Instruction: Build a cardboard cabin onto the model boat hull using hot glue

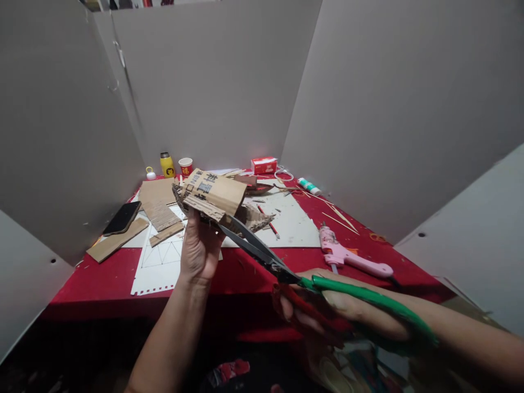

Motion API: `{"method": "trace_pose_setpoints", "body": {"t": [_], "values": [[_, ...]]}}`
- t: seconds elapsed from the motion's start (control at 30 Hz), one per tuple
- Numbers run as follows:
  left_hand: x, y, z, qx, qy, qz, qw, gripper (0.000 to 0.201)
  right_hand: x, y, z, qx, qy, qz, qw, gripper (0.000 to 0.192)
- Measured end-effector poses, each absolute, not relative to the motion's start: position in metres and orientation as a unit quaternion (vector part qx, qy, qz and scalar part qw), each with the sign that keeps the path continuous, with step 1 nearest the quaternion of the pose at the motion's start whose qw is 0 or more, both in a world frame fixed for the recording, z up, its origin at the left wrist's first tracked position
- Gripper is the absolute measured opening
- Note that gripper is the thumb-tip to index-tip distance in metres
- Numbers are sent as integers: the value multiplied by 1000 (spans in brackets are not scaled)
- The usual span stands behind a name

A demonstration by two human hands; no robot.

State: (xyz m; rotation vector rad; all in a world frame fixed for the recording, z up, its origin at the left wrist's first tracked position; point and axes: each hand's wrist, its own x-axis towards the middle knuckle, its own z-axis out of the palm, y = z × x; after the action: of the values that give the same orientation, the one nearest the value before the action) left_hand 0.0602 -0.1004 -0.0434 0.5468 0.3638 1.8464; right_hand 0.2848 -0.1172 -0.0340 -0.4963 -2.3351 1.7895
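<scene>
Left hand point(199, 248) raised above the near edge of the red table point(102, 278), fingers curled up and pinching a piece of printed cardboard point(213, 196) from below, holding it tilted in the air over the middle of the table; right hand point(347, 314) low at the near right, fingers wrapped tight around the green and red handles of the scissors point(282, 267); dark blades parted, pointing up and left, tips meeting the lower right edge of the cardboard.

Pink glue gun point(347, 257) lying on the table just beyond the right hand; white sheet point(292, 221) further back, red pencil point(268, 221) on it; black phone point(121, 218) on a cardboard strip at the far left; yellow bottle point(166, 165) and red cup point(185, 166) against the back wall; small red box point(264, 165) to their right; grey panels point(213, 82) on three sides.
</scene>
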Motion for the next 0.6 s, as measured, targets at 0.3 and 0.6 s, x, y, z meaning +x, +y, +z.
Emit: {"method": "trace_pose_setpoints", "body": {"t": [0.3, 0.6], "values": [[66, -106, -47, 238, 187, 758, 578, 46, 281, -125, -19, -192, -739, 635, 116, 58], [70, -104, -45, 215, 199, 749, 595, 42, 279, -121, -19, -208, -731, 639, 118, 58]]}}
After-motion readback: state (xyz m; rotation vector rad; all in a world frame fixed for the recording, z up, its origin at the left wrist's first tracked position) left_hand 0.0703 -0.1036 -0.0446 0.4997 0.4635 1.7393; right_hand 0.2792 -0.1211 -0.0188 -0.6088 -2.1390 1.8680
